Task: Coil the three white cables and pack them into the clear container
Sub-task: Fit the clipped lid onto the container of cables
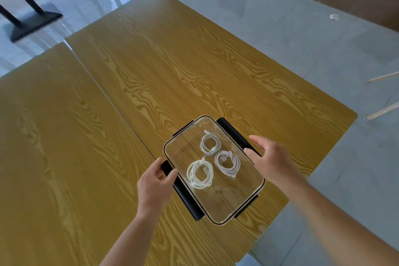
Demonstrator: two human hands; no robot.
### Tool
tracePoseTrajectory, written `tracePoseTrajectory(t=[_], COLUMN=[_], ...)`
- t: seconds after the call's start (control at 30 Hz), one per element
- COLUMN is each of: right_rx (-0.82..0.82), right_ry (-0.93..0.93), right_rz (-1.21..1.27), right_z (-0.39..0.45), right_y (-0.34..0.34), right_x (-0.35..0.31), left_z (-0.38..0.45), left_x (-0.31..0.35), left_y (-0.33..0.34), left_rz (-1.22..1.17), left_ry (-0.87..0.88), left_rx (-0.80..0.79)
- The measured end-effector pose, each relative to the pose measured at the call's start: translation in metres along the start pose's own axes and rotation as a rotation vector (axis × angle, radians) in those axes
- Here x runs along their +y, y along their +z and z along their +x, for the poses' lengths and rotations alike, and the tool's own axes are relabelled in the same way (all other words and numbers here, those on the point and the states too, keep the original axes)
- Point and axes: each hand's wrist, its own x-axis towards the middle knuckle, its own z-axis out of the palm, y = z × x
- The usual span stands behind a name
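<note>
Three coiled white cables lie inside one clear rectangular plastic container (226, 198) with black side clips, which sits on a yellow wood-grain table (172, 67) between the two hands. The largest coil (200, 174) lies just beside the left hand (154, 181), the far coil (210, 143) sits beyond it, and the third coil (227, 162) lies nearest the right hand (267, 157). The left hand curls its fingers round the black clip (185, 196) on its side. The right hand is released, fingers straight, its thumb at the opposite clip (235, 134).

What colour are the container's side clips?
Black, on the clear container's clips; head view.
</note>
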Motion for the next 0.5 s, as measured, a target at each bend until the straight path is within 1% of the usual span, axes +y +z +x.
tracePoseTrajectory(t=[0.07,0.23,0.37,0.5], right_rx=[-0.055,-0.119,-0.127,-0.134], right_ry=[-0.018,-0.037,-0.020,0.010], right_rz=[-0.055,-0.120,-0.089,-0.012], right_z=[0.010,0.019,0.023,0.027], right_y=[0.000,0.004,0.010,0.016], right_x=[-0.009,-0.018,-0.017,-0.011], left_z=[-0.015,-0.033,-0.033,-0.033], left_x=[-0.005,-0.003,-0.001,-0.002], left_y=[0.003,0.018,0.026,0.031], left_rz=[-0.058,-0.105,-0.182,-0.232], left_ry=[-0.031,-0.093,-0.150,-0.162], left_rx=[0.012,0.013,0.026,0.049])
